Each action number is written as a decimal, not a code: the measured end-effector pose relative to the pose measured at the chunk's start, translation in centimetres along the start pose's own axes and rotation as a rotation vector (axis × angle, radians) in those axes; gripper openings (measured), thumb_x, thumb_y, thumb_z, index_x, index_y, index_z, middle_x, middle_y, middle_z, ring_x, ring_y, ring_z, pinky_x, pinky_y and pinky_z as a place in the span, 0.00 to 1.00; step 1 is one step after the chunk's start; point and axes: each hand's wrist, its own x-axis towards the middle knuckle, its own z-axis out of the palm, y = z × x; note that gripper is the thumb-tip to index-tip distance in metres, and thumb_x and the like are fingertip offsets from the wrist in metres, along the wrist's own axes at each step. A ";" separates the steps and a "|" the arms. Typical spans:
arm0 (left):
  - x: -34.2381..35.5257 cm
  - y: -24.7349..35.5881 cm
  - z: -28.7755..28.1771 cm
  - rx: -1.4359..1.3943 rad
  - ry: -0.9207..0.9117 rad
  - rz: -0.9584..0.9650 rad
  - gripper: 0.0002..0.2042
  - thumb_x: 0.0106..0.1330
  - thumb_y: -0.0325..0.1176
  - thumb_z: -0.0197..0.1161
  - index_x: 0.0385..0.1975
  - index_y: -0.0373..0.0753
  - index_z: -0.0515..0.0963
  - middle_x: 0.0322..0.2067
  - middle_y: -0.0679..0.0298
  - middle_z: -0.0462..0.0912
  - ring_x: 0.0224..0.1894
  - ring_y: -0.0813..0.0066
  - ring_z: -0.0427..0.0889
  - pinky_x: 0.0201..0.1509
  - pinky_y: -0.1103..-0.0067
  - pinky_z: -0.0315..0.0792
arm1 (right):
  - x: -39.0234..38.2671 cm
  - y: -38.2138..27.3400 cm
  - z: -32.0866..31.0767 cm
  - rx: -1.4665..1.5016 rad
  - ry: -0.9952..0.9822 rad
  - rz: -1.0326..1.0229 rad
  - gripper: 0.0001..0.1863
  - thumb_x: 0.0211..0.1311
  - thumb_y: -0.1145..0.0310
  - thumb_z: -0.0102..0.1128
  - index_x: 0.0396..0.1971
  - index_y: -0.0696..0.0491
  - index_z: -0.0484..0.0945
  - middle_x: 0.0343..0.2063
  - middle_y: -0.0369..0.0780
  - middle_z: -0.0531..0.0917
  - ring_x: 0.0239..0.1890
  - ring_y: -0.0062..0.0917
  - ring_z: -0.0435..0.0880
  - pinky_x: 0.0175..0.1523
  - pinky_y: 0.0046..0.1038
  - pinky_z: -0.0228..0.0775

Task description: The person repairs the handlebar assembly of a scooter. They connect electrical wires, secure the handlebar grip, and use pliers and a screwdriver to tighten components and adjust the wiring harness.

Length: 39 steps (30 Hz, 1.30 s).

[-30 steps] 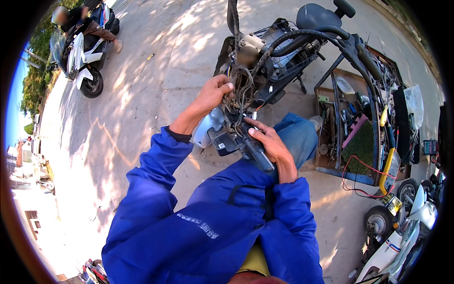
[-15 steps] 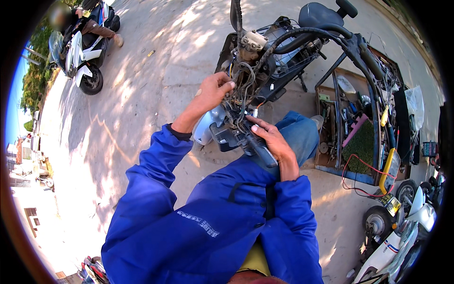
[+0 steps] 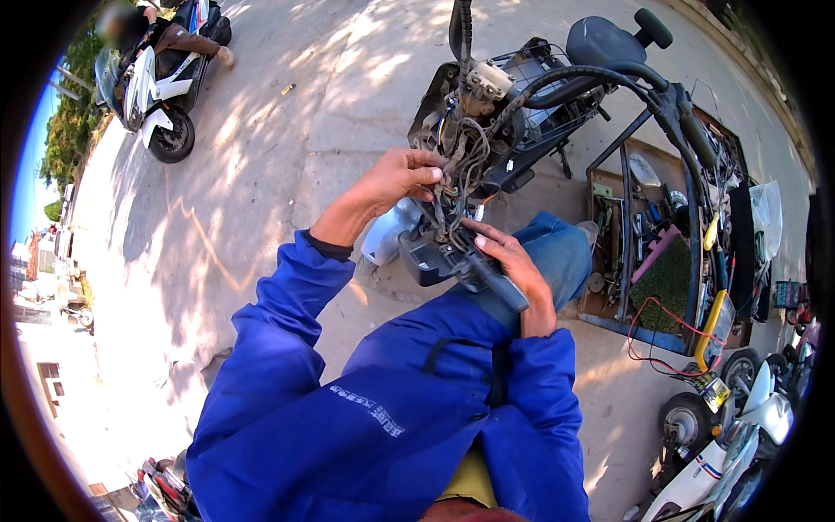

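My left hand [image 3: 402, 181] is closed, thumb and fingers pinching at a bundle of grey, dirty wires [image 3: 470, 155] that hangs from the front of a stripped scooter frame [image 3: 509, 104]. The exact wire between the fingertips is hard to make out. My right hand [image 3: 513, 265] grips a black plastic housing [image 3: 435, 261] from its right side, thumb on top and fingers partly hidden. Wires run from the frame down into this housing, which sits just above my bent leg. A pale, shiny rounded cover [image 3: 383, 233] shows below my left wrist, and a white connector [image 3: 479, 211] lies close to the right fingertips.
Black handlebars [image 3: 600, 74] and a seat [image 3: 606, 40] rise beyond the frame. To the right stands a tool cart [image 3: 600, 317] full of tools, with a yellow meter [image 3: 713, 326] and red leads. Parked scooters [image 3: 696, 474] fill the lower right. A person sits on a white scooter [image 3: 156, 96] at far left.
The whole view has shifted a little, so the scooter appears farther right and lower. My left fingers have come in closer on the wires. My right hand keeps its hold on the housing.
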 end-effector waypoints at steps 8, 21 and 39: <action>-0.2 0.5 0.2 -0.175 -0.188 -0.038 0.17 0.69 0.27 0.65 0.57 0.31 0.77 0.44 0.62 0.86 0.44 0.77 0.85 0.48 0.80 0.81 | 0.1 -0.3 -0.9 0.095 -0.094 0.015 0.29 0.72 0.65 0.59 0.69 0.59 0.69 0.54 0.41 0.83 0.49 0.20 0.84 0.57 0.21 0.74; -1.2 0.6 1.9 -0.052 -0.263 0.022 0.13 0.68 0.29 0.67 0.49 0.31 0.79 0.35 0.65 0.84 0.33 0.82 0.80 0.36 0.84 0.75 | -0.1 0.7 -1.5 0.227 -0.128 -0.029 0.30 0.74 0.59 0.57 0.69 0.60 0.68 0.54 0.41 0.84 0.47 0.18 0.84 0.54 0.18 0.74; -1.6 0.6 3.7 0.220 0.084 0.072 0.16 0.73 0.39 0.62 0.51 0.34 0.78 0.27 0.68 0.81 0.28 0.83 0.76 0.31 0.83 0.69 | -0.5 0.2 -0.5 0.103 -0.036 -0.005 0.33 0.70 0.61 0.63 0.70 0.59 0.68 0.53 0.44 0.83 0.47 0.23 0.85 0.55 0.23 0.76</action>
